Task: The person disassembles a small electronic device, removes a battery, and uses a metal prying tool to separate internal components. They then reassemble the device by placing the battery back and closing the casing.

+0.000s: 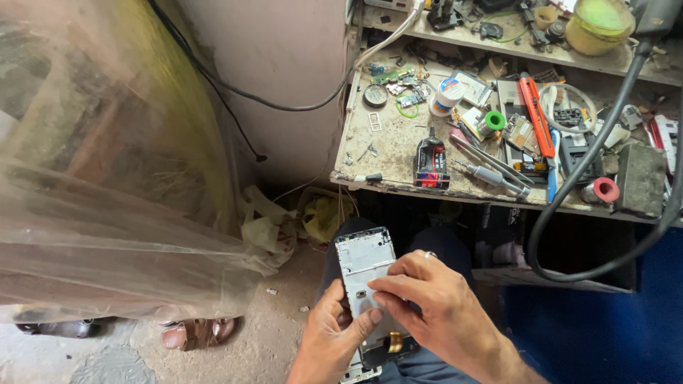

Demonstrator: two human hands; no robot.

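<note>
The left hand [331, 338] grips the opened phone frame [364, 267] from below over the lap; the right hand [434, 302] pinches at its middle — best kept steady, fingertips light — desk [398, 153] beyond.

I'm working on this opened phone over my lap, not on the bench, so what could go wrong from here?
1. The opened phone frame is held only between the left hand and right hand above the knees; a slip could drop it onto the dirt floor.
2. The right fingertips press on exposed internals, which might bend or get dusty.
3. The heavy black cable hangs beside the right arm and could snag it.
</note>
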